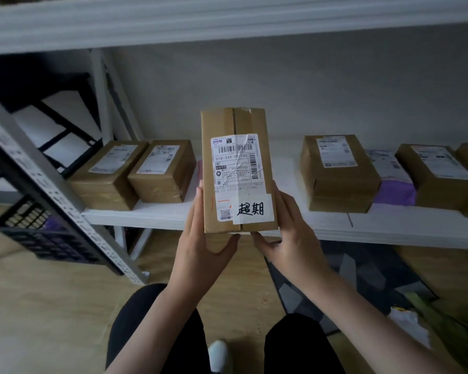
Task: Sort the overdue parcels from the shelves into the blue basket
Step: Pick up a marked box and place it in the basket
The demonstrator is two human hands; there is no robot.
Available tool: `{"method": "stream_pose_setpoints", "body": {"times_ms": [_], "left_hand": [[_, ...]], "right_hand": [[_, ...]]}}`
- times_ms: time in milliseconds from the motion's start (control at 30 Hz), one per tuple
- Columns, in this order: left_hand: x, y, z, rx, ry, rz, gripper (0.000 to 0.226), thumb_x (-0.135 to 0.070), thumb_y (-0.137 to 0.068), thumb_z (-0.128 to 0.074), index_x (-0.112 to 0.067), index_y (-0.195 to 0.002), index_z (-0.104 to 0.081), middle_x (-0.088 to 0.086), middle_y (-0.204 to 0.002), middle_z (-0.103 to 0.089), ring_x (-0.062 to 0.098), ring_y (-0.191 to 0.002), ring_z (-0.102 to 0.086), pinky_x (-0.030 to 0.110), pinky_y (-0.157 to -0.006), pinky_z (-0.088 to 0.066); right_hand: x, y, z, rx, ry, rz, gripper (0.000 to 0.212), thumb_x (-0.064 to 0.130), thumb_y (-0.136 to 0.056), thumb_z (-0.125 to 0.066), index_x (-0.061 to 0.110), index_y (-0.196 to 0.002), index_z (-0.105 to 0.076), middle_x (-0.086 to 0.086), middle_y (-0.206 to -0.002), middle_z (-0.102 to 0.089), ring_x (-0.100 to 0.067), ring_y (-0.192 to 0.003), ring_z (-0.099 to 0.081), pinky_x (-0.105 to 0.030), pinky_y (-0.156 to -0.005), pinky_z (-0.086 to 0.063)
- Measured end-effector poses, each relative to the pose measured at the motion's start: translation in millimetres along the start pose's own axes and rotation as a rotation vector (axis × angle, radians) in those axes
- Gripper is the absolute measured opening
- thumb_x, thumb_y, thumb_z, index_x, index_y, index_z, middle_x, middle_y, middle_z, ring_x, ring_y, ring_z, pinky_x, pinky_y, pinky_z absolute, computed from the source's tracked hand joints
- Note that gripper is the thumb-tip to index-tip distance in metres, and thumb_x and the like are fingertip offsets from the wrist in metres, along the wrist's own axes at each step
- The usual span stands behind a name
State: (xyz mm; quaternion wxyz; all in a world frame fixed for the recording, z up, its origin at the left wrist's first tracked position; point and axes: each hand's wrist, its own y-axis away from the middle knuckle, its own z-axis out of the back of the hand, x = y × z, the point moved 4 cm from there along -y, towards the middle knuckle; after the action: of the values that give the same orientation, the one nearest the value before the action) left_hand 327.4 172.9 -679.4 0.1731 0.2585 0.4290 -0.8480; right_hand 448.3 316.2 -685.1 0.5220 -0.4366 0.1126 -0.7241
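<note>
I hold a brown cardboard parcel (237, 125) upright in front of the shelf, its shipping label facing me and a white handwritten sticker (251, 209) at its lower right. My left hand (203, 244) grips its lower left side, thumb under the bottom edge. My right hand (289, 238) grips the lower right side the same way. A dark blue basket (38, 236) stands on the floor at the left, behind the slanted shelf post.
On the white shelf board (389, 228) two brown parcels (135, 174) lie at the left, and several more parcels (338, 174) with a purple bag (395, 191) lie at the right. A grey perforated post (73, 211) slants across the left. More boxes sit below at the right.
</note>
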Motion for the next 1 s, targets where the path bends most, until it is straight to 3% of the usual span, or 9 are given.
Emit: {"method": "stream_pose_setpoints", "body": {"times_ms": [167,267,433,567,667,733,867,933,1000], "left_hand": [[15.9,20.7,82.8,-0.084,-0.107,0.091,0.097,-0.003,-0.072,-0.088,-0.002,-0.153,-0.034,0.013,-0.155,-0.043,0.021,-0.145,-0.041,0.020,-0.112,-0.038],[24.7,35.2,129.1,-0.139,-0.122,0.185,0.096,-0.001,-0.070,-0.088,-0.002,-0.151,-0.037,0.009,-0.144,-0.056,0.010,-0.130,-0.056,0.014,-0.099,-0.045],[43.9,56.1,184.3,-0.267,-0.164,0.252,0.097,-0.005,-0.073,-0.089,-0.010,-0.154,-0.036,-0.002,-0.145,-0.055,0.006,-0.130,-0.055,0.015,-0.099,-0.045],[60.4,65.4,235.6,-0.366,-0.196,0.284,0.093,-0.018,-0.073,-0.083,-0.017,-0.154,-0.035,0.004,-0.146,-0.055,0.005,-0.132,-0.054,0.014,-0.101,-0.046],[66.3,63.6,285.9,-0.395,-0.287,0.304,0.091,-0.031,-0.080,-0.080,-0.023,-0.156,-0.031,0.011,-0.146,-0.055,0.018,-0.133,-0.055,0.021,-0.106,-0.047],[62.6,55.1,321.2,-0.430,-0.328,0.343,0.090,-0.038,-0.082,-0.078,-0.027,-0.157,-0.030,0.011,-0.146,-0.054,0.017,-0.135,-0.051,0.015,-0.109,-0.040],[44.8,23.5,396.1,-0.531,-0.380,0.387,0.087,-0.043,-0.086,-0.073,-0.035,-0.158,-0.026,0.005,-0.145,-0.052,0.014,-0.136,-0.047,0.012,-0.109,-0.037],[34.0,2.9,430.5,-0.547,-0.409,0.425,0.087,-0.039,-0.084,-0.076,-0.028,-0.158,-0.030,0.010,-0.144,-0.056,0.018,-0.134,-0.052,0.017,-0.108,-0.042],[19.5,-23.4,465.6,-0.569,-0.412,0.484,0.089,-0.041,-0.082,-0.078,-0.018,-0.155,-0.034,0.012,-0.143,-0.058,0.021,-0.131,-0.056,0.021,-0.104,-0.047]], "right_hand": [[54.9,-13.0,-48.8,0.115,-0.177,0.069,0.085,0.024,-0.083,-0.079,0.015,-0.156,-0.036,0.005,-0.146,-0.044,-0.010,-0.122,-0.057,-0.032,-0.081,-0.061],[89.3,-22.0,-76.8,0.187,-0.253,0.097,0.083,0.029,-0.082,-0.076,0.019,-0.155,-0.037,0.009,-0.147,-0.043,-0.008,-0.122,-0.056,-0.029,-0.081,-0.059],[140.8,-37.4,-124.1,0.265,-0.324,0.195,0.083,0.038,-0.083,-0.069,0.018,-0.155,-0.036,0.011,-0.149,-0.040,0.005,-0.120,-0.050,-0.008,-0.084,-0.048],[187.3,-55.2,-165.6,0.293,-0.355,0.305,0.092,0.027,-0.079,-0.084,0.017,-0.155,-0.033,0.003,-0.152,-0.040,-0.011,-0.125,-0.056,-0.024,-0.089,-0.057],[239.0,-77.6,-187.2,0.326,-0.397,0.328,0.081,0.038,-0.080,-0.076,0.012,-0.149,-0.043,0.002,-0.146,-0.045,-0.016,-0.124,-0.060,-0.033,-0.088,-0.061],[276.6,-99.8,-193.0,0.372,-0.429,0.351,0.080,0.045,-0.080,-0.073,0.009,-0.146,-0.048,0.002,-0.144,-0.048,-0.014,-0.127,-0.058,-0.031,-0.091,-0.060],[354.4,-162.1,-190.6,0.452,-0.456,0.444,0.079,0.045,-0.079,-0.074,0.003,-0.143,-0.053,-0.002,-0.143,-0.051,0.004,-0.134,-0.043,-0.014,-0.096,-0.049],[392.8,-194.8,-183.4,0.462,-0.480,0.460,0.078,0.043,-0.080,-0.074,0.002,-0.143,-0.053,-0.002,-0.144,-0.050,-0.003,-0.133,-0.048,-0.014,-0.095,-0.050],[429.0,-227.0,-174.1,0.494,-0.524,0.450,0.079,0.042,-0.082,-0.072,0.002,-0.146,-0.049,-0.002,-0.146,-0.048,-0.014,-0.133,-0.053,-0.025,-0.094,-0.055]]}}
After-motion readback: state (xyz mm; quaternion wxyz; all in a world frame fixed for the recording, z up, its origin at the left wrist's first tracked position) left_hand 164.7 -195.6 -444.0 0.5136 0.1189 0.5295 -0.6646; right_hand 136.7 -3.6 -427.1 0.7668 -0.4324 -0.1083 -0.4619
